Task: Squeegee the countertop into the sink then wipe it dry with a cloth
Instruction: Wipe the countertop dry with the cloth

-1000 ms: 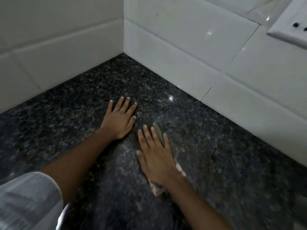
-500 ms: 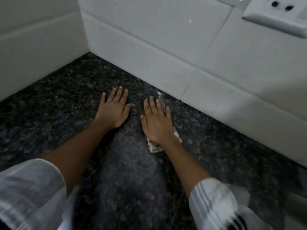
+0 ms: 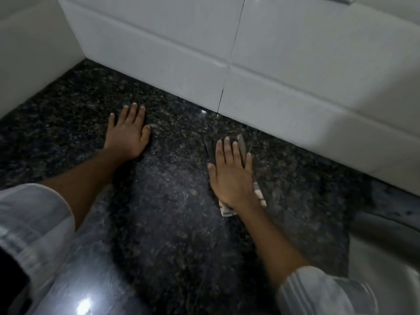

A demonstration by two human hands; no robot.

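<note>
A dark speckled granite countertop [image 3: 172, 201] fills the view. My right hand [image 3: 231, 176] lies flat, fingers together, pressing a folded cloth [image 3: 259, 194] onto the stone close to the back wall. Only the cloth's pale patterned edges show beside and behind the palm, with a darker tip past the fingertips. My left hand [image 3: 128, 135] rests flat on the bare counter to the left, fingers spread, holding nothing. The steel sink [image 3: 384, 253] shows at the lower right edge.
White tiled walls [image 3: 272, 71] close the counter at the back and on the left, meeting in a corner at the upper left. A bright glare spot lies on the counter's front edge at the lower left.
My right hand and the cloth have slid to the right along the back wall, away from my left hand. The view has shifted, and the sink has come in at the right.
</note>
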